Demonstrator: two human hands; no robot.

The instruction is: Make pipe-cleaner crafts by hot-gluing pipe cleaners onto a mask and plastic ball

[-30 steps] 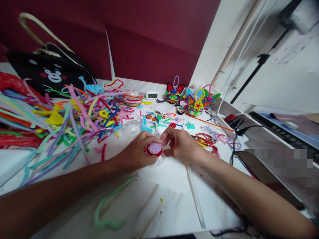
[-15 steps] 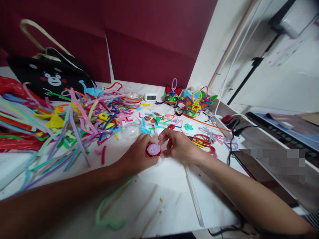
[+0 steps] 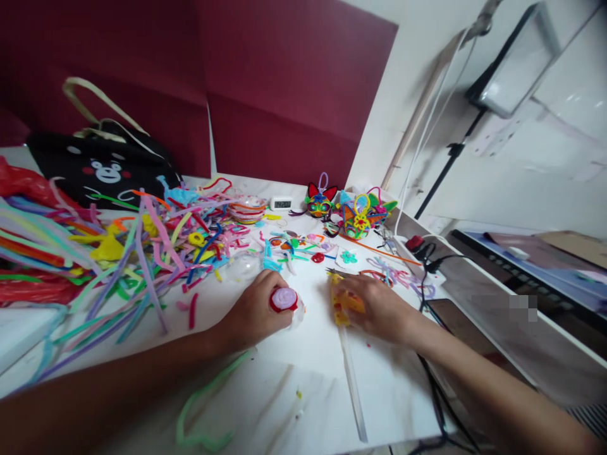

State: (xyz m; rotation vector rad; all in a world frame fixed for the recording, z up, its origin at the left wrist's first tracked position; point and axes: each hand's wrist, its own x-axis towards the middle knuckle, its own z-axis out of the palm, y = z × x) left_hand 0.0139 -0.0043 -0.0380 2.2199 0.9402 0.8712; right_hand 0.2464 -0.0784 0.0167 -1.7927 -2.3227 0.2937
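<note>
Near the middle of the table, my left hand (image 3: 258, 309) is wrapped round a small round piece (image 3: 284, 299) with a lilac coiled top and a red rim; clear material shows beside it. To its right, my right hand (image 3: 379, 306) has its fingers over a yellow glue gun (image 3: 339, 302), partly hidden by them. A long clear glue stick (image 3: 351, 385) runs from the tool toward the table's front edge. Orange-handled scissors (image 3: 374, 275) lie just beyond my right hand, partly covered by it.
Colourful pipe cleaners (image 3: 156, 246) are heaped at the left before a black bag (image 3: 104, 167). Finished fuzzy ornaments (image 3: 358, 221) and a small digital clock (image 3: 281, 203) stand at the back. Black cables (image 3: 431, 379) run down the right side, beside a phone (image 3: 474, 335).
My right hand has left the lilac and red piece and moved right onto the yellow glue gun. My left hand still holds the piece. The camera view has shifted slightly.
</note>
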